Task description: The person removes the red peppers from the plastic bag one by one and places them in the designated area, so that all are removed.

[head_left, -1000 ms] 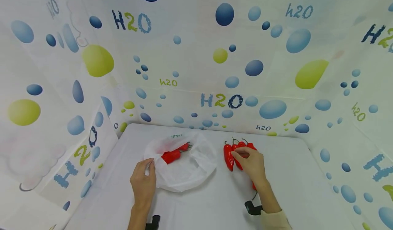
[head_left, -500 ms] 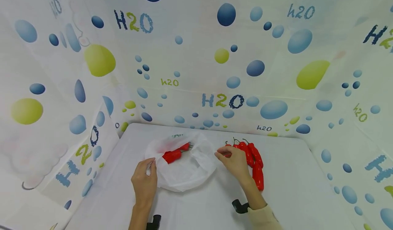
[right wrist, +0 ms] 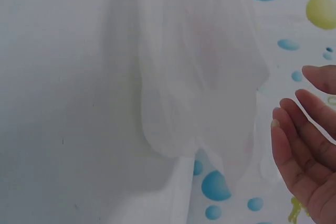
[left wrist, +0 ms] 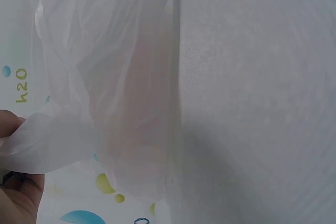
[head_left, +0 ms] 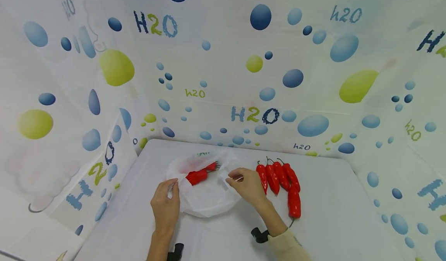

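Observation:
A white translucent plastic bag lies spread with its mouth open, and red chili peppers show inside it. At its left rim my left hand pinches the film between thumb and fingers; the left wrist view has the bag drawn out to that hand. My right hand overlaps the bag's right side in the head view. Seen from the right wrist, this hand has loosely bent fingers, thumb apart, beside the bag, with nothing between them.
Several red chili peppers lie in a row to the right of the bag, partly behind my right hand. One more pepper lies below them. The white table meets patterned curtains at the back and sides.
My right hand has moved left from above the peppers to the bag's right side, carrying nothing visible and uncovering the row. My left hand keeps its hold on the rim.

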Demonstrator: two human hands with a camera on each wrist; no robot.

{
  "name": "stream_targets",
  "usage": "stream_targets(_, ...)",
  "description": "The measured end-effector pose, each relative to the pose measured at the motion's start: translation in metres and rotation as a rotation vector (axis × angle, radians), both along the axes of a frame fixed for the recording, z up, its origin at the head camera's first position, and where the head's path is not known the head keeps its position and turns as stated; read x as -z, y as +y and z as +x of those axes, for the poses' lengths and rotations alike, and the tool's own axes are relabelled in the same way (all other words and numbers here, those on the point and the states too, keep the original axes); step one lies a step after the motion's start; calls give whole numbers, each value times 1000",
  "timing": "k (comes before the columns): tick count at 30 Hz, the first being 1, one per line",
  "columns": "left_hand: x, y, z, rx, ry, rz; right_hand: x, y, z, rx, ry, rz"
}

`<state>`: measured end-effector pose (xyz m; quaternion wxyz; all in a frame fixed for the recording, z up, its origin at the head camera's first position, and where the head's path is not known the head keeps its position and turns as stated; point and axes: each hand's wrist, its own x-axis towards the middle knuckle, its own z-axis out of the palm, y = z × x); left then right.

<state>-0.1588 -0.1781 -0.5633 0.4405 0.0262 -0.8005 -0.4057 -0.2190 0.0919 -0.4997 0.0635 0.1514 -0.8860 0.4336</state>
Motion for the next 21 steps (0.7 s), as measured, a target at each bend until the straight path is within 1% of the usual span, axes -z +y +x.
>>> stream_targets(5,-2,0,1,-1,-24,8,9,-14,-3,-48,-3,39)
stream_targets(9,-4,0,2,9,-36,8,18,-24,-7,-110,8,63)
stream_targets(18,-3,0,1,9,-24,-1,29,-44,-21,-248,-4,131)
stream_targets(21,-3,0,2,10,-22,-1,32,-50,-25,-273,-5,176)
